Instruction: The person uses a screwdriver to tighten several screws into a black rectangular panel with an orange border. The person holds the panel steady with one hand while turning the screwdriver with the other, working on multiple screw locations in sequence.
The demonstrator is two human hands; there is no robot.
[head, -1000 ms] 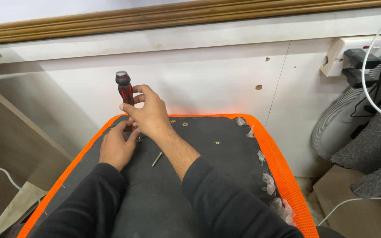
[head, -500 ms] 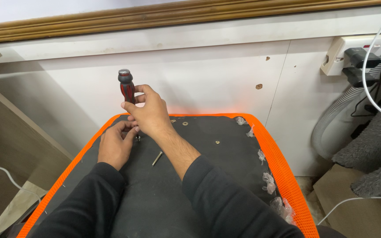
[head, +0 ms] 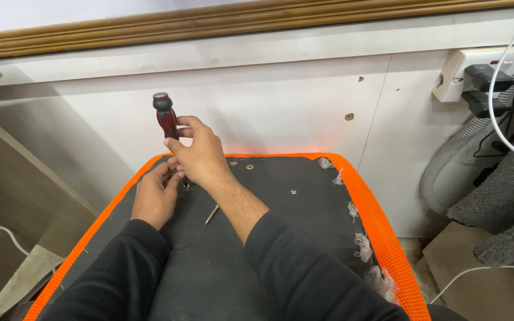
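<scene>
While the left hand [head: 156,199] pinches the tip down on the black panel [head: 281,226], the right hand [head: 194,156] stays clenched round the red-and-black screwdriver [head: 166,119], whose handle now tilts slightly left of before: driving continues, spare screw [head: 212,214] lying just right.

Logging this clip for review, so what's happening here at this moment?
A person in black sleeves works over a dark panel with an orange mesh edge, set against a white wall. The right hand grips a red and black screwdriver held nearly upright, its tip down at the panel. The left hand rests on the panel with its fingers right at the tip; what they pinch is hidden. A loose screw lies on the panel just beside the right forearm.
</scene>
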